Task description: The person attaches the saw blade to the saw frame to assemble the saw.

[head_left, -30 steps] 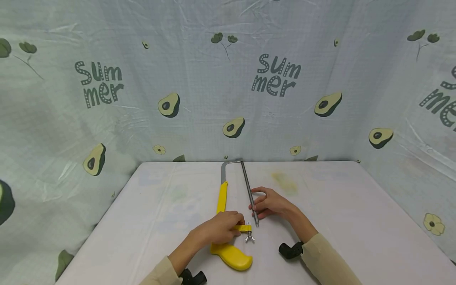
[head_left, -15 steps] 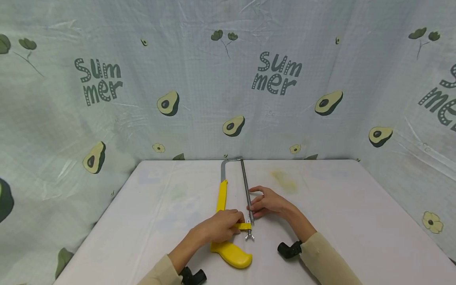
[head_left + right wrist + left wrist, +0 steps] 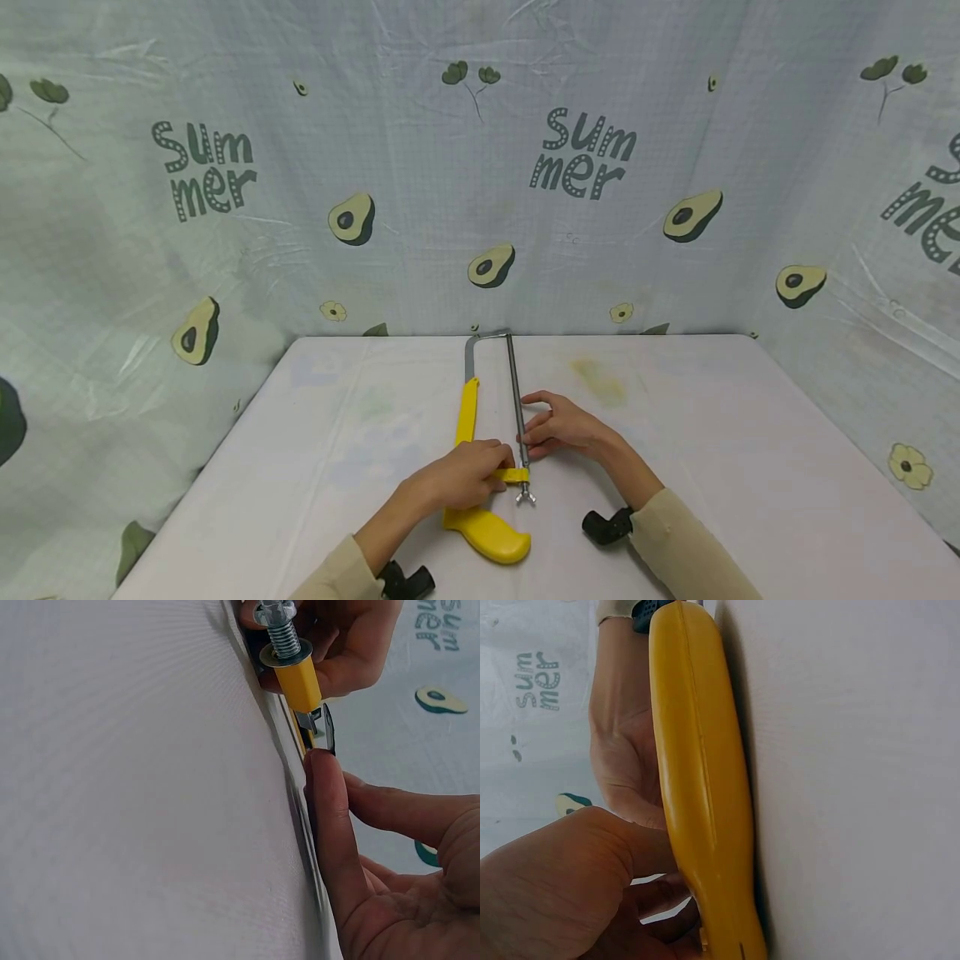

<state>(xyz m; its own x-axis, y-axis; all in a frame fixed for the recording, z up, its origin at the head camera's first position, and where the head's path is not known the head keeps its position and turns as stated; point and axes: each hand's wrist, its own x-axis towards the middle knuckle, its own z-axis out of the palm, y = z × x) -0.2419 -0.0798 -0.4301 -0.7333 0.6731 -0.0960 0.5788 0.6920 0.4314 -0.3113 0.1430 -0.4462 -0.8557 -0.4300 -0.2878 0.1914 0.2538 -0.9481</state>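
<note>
A hacksaw with a yellow handle (image 3: 491,537) and a grey frame lies on the table, far end pointing away. My left hand (image 3: 465,475) grips its yellow lower part, fingers curled by the short arm that carries a bolt and wing nut (image 3: 526,498). From the frame's far tip runs the dark saw blade (image 3: 514,375). Fingers and thumb of my right hand (image 3: 566,425) pinch the blade near its close end. In the right wrist view, the blade's end (image 3: 328,729) stands right beside the pin of the yellow blade holder (image 3: 298,684).
The white table (image 3: 675,467) backs onto a hanging sheet (image 3: 420,167) printed with avocados and lettering. Black wrist mounts (image 3: 609,527) jut from both sleeves close over the tabletop.
My right hand has shifted slightly left, swinging the blade's near end from right of the yellow arm to line up with the bolt. My left hand stays on the hacksaw.
</note>
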